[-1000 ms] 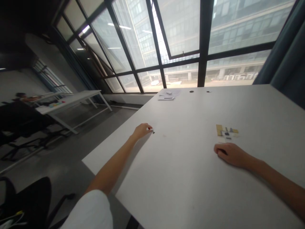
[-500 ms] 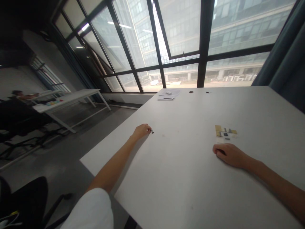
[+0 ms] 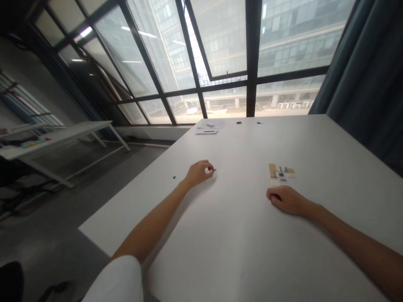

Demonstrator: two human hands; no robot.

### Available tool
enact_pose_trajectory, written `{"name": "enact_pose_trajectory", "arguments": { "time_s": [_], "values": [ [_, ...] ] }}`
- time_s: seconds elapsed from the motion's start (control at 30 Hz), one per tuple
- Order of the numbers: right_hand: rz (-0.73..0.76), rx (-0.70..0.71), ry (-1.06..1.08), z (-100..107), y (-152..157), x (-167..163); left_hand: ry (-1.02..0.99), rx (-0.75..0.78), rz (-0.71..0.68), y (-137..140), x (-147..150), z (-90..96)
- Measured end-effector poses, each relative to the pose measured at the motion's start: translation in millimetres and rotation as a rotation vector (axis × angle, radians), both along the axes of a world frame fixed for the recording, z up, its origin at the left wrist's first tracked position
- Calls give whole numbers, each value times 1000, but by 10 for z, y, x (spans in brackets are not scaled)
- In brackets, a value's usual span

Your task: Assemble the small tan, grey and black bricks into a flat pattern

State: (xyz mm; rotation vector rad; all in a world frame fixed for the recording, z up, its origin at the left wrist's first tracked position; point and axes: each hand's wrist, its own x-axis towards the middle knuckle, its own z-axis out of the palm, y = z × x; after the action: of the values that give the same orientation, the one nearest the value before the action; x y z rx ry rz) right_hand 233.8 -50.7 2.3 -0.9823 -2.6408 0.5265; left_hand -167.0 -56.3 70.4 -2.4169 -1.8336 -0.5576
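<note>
Left hand (image 3: 199, 172): is pointing toward two o'clock above the white counter (image 3: 239, 218), its arm coming in from seven o'clock out of a white sleeve (image 3: 121, 272).
Left grip: is pinching a small dark piece (image 3: 215, 170) between thumb and fingertip.
Held piece: is sticking out of the grip at three o'clock; whether it is touching the counter, I cannot tell.
Dark bit (image 3: 174, 177): is lying on the counter at nine o'clock from the left hand, apart from it.
Right hand (image 3: 287, 200): is resting on the counter between three and four o'clock from the left hand, well apart from it.
Right grip: is curling inward with the knuckles bent; whether it is holding anything, I cannot tell.
Small parts: are lying in a group just beside the right hand, near twelve o'clock from it, with yellow blocks (image 3: 272, 167) at the group's ten o'clock and a black block (image 3: 281, 174) near its middle; the finer ones are showing too small to name.
Papers (image 3: 201, 126): are lying at the counter's far edge, at twelve o'clock from the left hand, and are carrying a dark strip (image 3: 209, 131).
Dark disc (image 3: 239, 123): is sitting at one o'clock from the left hand, by the far edge.
Blue curtain (image 3: 355, 71): is hanging at one o'clock from the right hand, beside the window (image 3: 225, 42).
</note>
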Motion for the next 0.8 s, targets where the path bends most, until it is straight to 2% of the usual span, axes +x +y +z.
{"name": "enact_pose_trajectory", "arguments": {
  "time_s": [0.2,0.27,0.37,0.47,0.57,0.8],
  "values": [
    [12,27,28,21,-17,-17,-69,-25,-286,114,1003,-173],
    [26,54,71,1,-10,-11,-120,-27,-339,163,1256,-245],
    [-6,160,201,-32,22,5,-296,-22,-348,221,1516,-359],
    [-127,306,328,-46,63,14,-481,-42,-334,229,1631,-469],
    [-191,389,374,-48,92,10,-562,-99,-352,190,1647,-555],
    [-33,403,318,-28,84,-35,-589,-167,-465,128,1665,-672]
  ]
}}
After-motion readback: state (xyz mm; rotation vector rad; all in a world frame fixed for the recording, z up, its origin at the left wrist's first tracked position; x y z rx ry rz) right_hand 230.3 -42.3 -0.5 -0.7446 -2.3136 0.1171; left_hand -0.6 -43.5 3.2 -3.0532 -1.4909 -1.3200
